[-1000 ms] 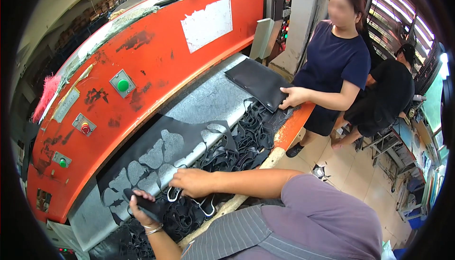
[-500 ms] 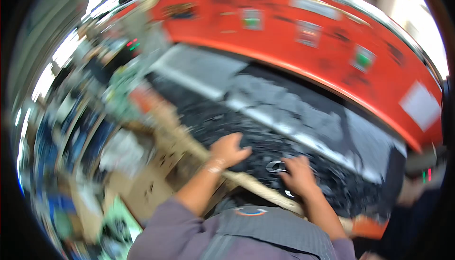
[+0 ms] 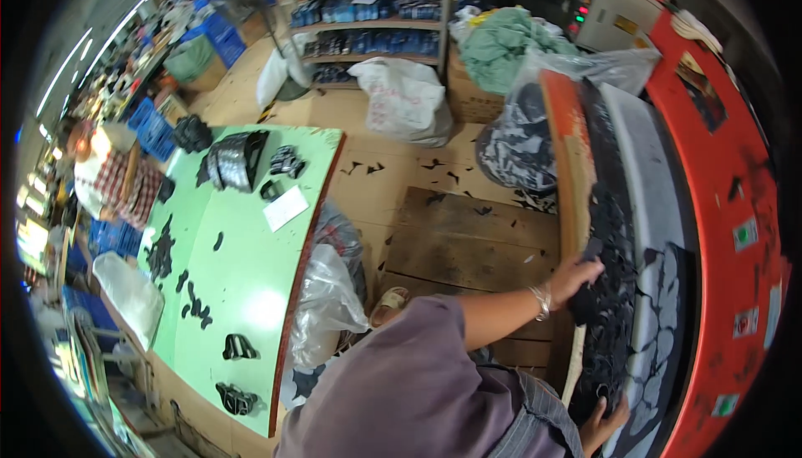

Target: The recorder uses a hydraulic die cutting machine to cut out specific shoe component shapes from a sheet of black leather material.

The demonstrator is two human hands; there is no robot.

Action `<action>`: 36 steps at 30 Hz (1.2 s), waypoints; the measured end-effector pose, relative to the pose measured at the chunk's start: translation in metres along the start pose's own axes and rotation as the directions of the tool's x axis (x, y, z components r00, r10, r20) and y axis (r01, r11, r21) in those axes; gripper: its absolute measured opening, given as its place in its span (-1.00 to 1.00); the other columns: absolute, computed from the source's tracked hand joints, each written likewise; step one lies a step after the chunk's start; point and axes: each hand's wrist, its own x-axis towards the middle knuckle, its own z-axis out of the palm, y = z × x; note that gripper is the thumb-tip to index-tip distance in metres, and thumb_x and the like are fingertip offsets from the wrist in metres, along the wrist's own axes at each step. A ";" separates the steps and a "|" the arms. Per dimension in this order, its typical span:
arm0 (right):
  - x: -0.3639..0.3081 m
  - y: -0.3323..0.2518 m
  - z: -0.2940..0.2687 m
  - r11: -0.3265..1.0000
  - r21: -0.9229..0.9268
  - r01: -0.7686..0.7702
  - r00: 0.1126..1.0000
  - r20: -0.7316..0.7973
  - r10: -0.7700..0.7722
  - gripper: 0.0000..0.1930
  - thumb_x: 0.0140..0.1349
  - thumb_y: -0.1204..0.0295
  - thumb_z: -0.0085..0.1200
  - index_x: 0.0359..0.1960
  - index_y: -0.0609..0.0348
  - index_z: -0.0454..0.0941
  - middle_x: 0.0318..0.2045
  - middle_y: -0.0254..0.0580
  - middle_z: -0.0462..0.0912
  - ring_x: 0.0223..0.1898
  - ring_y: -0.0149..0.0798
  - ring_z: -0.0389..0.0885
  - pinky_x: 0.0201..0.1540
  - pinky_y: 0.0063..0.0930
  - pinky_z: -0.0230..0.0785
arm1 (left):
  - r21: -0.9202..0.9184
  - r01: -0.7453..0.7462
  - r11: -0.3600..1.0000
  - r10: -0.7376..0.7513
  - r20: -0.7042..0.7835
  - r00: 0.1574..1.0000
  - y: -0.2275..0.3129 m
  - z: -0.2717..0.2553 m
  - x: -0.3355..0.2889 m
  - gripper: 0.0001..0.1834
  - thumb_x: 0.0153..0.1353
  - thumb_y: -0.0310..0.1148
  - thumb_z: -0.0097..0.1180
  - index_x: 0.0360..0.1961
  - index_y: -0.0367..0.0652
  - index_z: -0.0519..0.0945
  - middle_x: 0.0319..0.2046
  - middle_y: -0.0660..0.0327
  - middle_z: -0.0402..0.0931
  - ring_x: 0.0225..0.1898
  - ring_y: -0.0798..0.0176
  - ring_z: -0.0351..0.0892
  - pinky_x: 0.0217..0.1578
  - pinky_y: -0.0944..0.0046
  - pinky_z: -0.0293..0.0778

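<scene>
My left hand (image 3: 576, 281), with a bracelet at the wrist, closes on some dark black cut pieces (image 3: 584, 306) over the trough beside the red machine. Black scraps (image 3: 616, 324) fill that trough, which runs along a wooden rail (image 3: 573, 182). Nearer to me, my right hand (image 3: 605, 426) has its fingers curled among the scraps at the trough's near end. What it grips there, if anything, is hard to make out. A grey sheet (image 3: 656, 316) with cut-out shapes lies on the machine bed just right of the scraps.
The red machine (image 3: 727, 199) walls off the right. A green-topped table (image 3: 242, 266) on the left carries stacks of black pieces. Clear bags (image 3: 330, 291) lean at its side. Wooden boards (image 3: 468, 237) cover the floor. Shelves (image 3: 368, 20) stand behind; a person (image 3: 121, 176) is far left.
My view has swung left, bringing the green table and shelves into sight. Both hands stay at the trough; my left hand now has black pieces in it.
</scene>
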 end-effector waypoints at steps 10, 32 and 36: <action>0.053 -0.089 0.087 0.970 -0.066 0.236 0.971 0.067 -0.231 -0.50 0.27 0.33 0.07 0.19 0.27 0.30 0.06 0.15 0.39 0.12 0.15 0.32 0.17 -0.11 0.18 | 0.705 0.703 0.088 0.811 -0.461 0.360 0.191 -0.442 -0.288 -0.81 0.24 -0.31 -0.10 -0.28 -0.05 0.57 -0.45 -0.16 0.54 -0.34 -0.35 0.53 -0.30 -0.19 0.43; 0.145 -0.223 0.207 0.944 -0.251 -0.216 0.962 0.112 0.250 -0.35 0.05 0.14 0.25 0.15 0.14 0.34 0.04 -0.04 0.41 0.13 0.02 0.35 0.17 -0.20 0.28 | 0.881 0.414 -0.230 -0.029 -0.432 0.902 0.198 -0.556 0.079 -0.37 0.18 0.03 0.03 0.20 -0.03 0.24 0.02 -0.14 0.43 -0.05 -0.14 0.52 -0.09 -0.13 0.44; 0.154 -0.196 0.204 0.963 -0.215 -0.165 0.981 0.069 0.184 -0.35 0.03 0.13 0.26 0.13 0.13 0.36 0.04 -0.06 0.42 0.14 0.01 0.35 0.19 -0.21 0.26 | 0.981 0.115 -0.158 -0.124 -0.135 0.983 0.148 -0.475 0.110 -0.46 0.18 -0.06 0.04 0.12 -0.07 0.30 0.02 -0.13 0.43 -0.03 -0.14 0.49 -0.06 -0.11 0.42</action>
